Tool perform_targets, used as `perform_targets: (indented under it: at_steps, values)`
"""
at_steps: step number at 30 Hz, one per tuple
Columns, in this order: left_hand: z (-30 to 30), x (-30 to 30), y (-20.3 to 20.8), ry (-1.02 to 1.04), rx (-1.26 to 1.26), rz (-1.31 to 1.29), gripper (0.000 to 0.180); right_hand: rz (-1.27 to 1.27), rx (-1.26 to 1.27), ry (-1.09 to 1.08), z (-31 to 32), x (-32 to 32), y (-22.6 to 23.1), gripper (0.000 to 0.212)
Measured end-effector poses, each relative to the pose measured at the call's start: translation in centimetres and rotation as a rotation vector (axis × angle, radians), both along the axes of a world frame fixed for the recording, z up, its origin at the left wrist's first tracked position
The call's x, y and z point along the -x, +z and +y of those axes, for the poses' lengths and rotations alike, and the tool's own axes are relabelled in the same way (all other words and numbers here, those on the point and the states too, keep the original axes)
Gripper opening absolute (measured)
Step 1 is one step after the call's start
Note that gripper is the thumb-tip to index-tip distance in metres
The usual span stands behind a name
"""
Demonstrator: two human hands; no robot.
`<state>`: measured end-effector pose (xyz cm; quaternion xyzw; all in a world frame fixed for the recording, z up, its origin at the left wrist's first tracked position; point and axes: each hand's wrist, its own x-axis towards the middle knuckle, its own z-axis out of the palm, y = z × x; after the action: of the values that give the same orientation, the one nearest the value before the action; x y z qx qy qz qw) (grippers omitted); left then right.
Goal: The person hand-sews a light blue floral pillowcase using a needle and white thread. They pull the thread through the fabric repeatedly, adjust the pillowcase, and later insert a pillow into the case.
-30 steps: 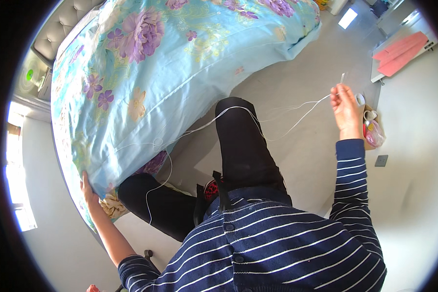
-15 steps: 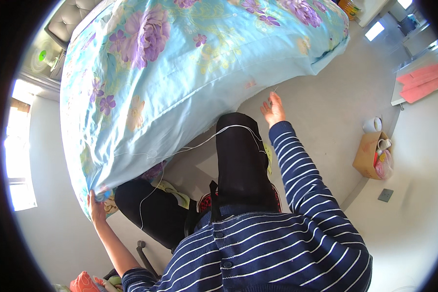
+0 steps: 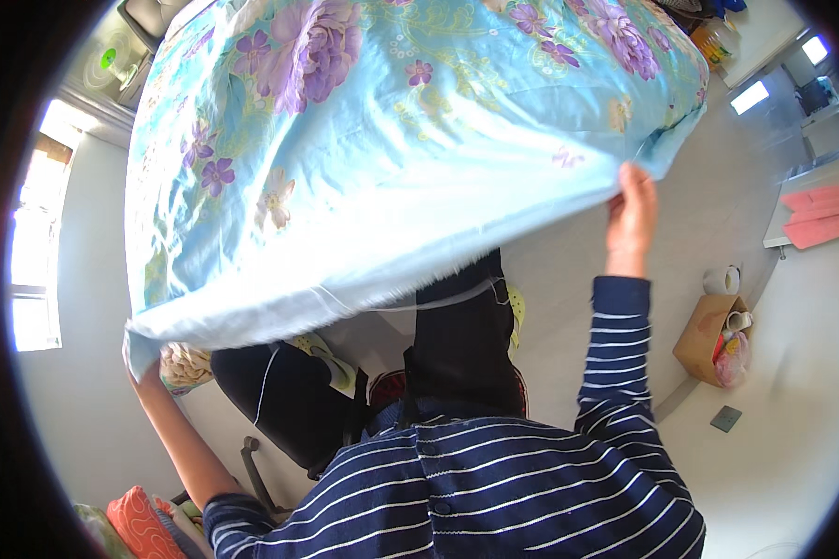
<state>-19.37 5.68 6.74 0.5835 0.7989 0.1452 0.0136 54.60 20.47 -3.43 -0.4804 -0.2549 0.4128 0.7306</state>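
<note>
A large shiny light-blue floral bed cover [image 3: 419, 140] with purple flowers spreads over the upper part of the view, its frayed near edge lifted between my hands. At the left corner, my left hand [image 3: 140, 361] is closed on the cover's edge, its fingers partly hidden by the cloth. To the right, my right hand [image 3: 632, 219] pinches the same edge close to the other corner. The stretch between them hangs over my knees. A thin white cord [image 3: 267, 382] runs across my legs and partly under the cloth.
A cardboard box [image 3: 702, 340] with rolls and a plastic bag stands by the right wall, near a white roll [image 3: 721, 279]. Pink cloth [image 3: 825, 214] lies on a table at right. Folded fabrics [image 3: 140, 522] sit at lower left, beside a chair leg [image 3: 256, 466]. A green fan [image 3: 109, 59] is far left.
My right hand has moved right and up and taken hold of the cover's edge. My left hand has shifted left and up, and the edge is now raised and pulled straighter.
</note>
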Motion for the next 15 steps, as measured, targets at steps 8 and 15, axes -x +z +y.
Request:
perform_targets:
  at_steps: [8,15]
  values:
    - [17.0,-0.1,-2.5,0.715,-0.728,-1.303,0.044,-0.098,-0.084,0.414,16.0,-0.1,11.2,0.025]
    - [10.7,-12.3,-4.9,-0.119,-0.589,0.260,0.041,-0.034,-0.075,0.028,8.1,1.4,3.9,0.020]
